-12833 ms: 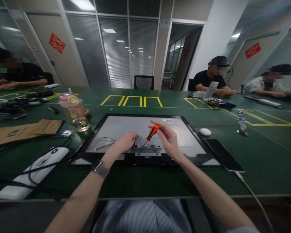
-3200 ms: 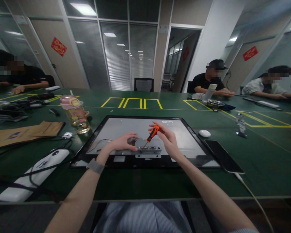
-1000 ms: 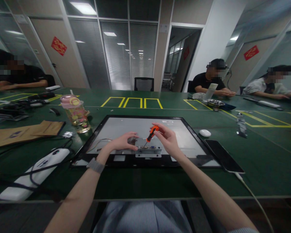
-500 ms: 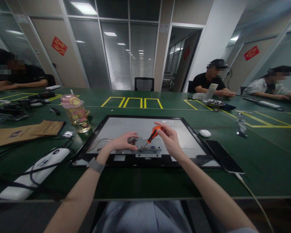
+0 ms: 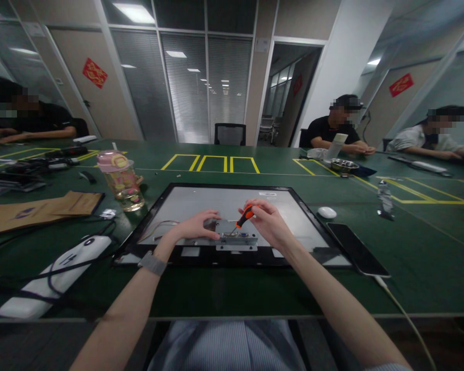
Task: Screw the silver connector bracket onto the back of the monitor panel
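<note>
A flat monitor panel (image 5: 193, 198) in a black frame lies face down on the green table in front of me. Near its front edge sits a small grey metal bracket (image 5: 236, 238) with connector ports. My left hand (image 5: 195, 226) rests on the bracket's left end, fingers curled down onto it. My right hand (image 5: 266, 224) grips an orange-and-black screwdriver (image 5: 244, 216), tilted so its tip points down-left onto the bracket's top. Thin coloured wires (image 5: 158, 229) run across the panel to the left of my left hand.
A pink-lidded bottle (image 5: 120, 179) stands left of the panel, beside brown paper (image 5: 38, 208) and a white device (image 5: 54, 273) wrapped in black cable. A white mouse (image 5: 327, 212) and a dark phone (image 5: 358, 249) lie on the right. Other people sit at the far left and far right.
My right hand has turned and closed more over the screwdriver's handle, with the tip staying on the bracket. My left hand has held its place on the bracket.
</note>
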The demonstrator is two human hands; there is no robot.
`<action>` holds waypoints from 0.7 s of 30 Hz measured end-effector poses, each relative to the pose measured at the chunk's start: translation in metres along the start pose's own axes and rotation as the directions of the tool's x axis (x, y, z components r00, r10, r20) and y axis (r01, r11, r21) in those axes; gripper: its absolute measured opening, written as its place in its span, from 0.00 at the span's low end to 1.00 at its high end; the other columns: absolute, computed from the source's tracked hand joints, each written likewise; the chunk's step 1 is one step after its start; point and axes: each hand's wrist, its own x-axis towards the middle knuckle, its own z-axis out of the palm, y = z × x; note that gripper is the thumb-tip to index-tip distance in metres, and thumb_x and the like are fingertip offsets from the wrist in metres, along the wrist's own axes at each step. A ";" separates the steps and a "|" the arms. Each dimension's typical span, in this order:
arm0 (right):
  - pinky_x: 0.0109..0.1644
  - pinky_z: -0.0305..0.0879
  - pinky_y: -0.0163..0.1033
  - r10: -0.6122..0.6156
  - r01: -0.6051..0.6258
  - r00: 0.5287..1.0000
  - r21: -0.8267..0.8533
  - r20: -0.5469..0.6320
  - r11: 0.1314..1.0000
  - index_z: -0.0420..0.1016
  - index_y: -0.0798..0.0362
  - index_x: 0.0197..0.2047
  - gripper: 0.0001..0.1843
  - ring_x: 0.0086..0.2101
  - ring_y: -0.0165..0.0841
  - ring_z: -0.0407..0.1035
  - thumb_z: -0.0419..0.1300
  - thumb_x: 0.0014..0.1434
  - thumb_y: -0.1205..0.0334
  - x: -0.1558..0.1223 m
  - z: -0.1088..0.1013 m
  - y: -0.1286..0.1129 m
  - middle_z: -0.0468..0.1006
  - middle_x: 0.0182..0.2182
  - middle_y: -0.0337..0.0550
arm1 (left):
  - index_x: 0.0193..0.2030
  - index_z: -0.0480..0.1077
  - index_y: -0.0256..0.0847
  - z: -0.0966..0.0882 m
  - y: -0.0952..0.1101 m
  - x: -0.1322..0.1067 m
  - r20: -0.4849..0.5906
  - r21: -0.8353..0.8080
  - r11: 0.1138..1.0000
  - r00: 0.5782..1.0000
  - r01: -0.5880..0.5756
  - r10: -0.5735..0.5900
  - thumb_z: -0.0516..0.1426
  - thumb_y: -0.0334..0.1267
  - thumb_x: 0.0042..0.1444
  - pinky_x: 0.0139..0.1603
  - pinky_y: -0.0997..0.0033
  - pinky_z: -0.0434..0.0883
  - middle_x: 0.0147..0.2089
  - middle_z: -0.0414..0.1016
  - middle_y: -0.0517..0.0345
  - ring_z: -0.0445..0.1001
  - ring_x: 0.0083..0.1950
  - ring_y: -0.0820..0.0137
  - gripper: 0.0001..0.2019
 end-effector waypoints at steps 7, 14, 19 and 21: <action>0.59 0.61 0.51 -0.041 0.047 0.997 -0.088 0.066 0.995 0.77 0.44 0.46 0.14 0.45 0.36 0.73 0.64 0.55 0.55 -0.001 0.003 -0.001 0.80 0.42 0.41 | 0.58 0.66 0.46 -0.001 0.002 -0.001 -0.001 -0.003 1.000 1.000 -0.007 0.007 0.63 0.55 0.44 0.70 0.58 0.48 0.70 0.52 0.53 0.49 0.71 0.58 0.35; 0.59 0.63 0.52 -0.147 0.177 0.981 -0.279 0.124 0.944 0.74 0.45 0.49 0.14 0.51 0.38 0.71 0.57 0.62 0.52 0.002 -0.002 0.002 0.76 0.52 0.45 | 0.58 0.65 0.47 0.000 -0.001 0.000 -0.007 0.010 1.000 1.000 -0.024 0.024 0.63 0.56 0.45 0.70 0.56 0.49 0.70 0.52 0.53 0.49 0.71 0.57 0.34; 0.60 0.63 0.52 -0.130 0.162 0.980 -0.225 0.150 0.961 0.72 0.44 0.53 0.16 0.52 0.38 0.70 0.56 0.63 0.54 0.002 -0.004 0.003 0.73 0.56 0.44 | 0.59 0.65 0.45 -0.001 0.001 -0.001 -0.001 0.006 1.000 1.000 -0.003 0.003 0.63 0.54 0.45 0.70 0.58 0.48 0.71 0.51 0.52 0.49 0.71 0.58 0.34; 0.59 0.64 0.52 -0.135 0.163 0.982 -0.231 0.133 0.959 0.72 0.43 0.54 0.17 0.51 0.38 0.71 0.57 0.62 0.55 0.002 -0.004 0.004 0.73 0.55 0.44 | 0.59 0.65 0.44 -0.001 0.001 -0.001 0.002 0.007 1.000 1.000 -0.005 0.005 0.63 0.54 0.45 0.70 0.58 0.48 0.71 0.51 0.52 0.48 0.71 0.58 0.35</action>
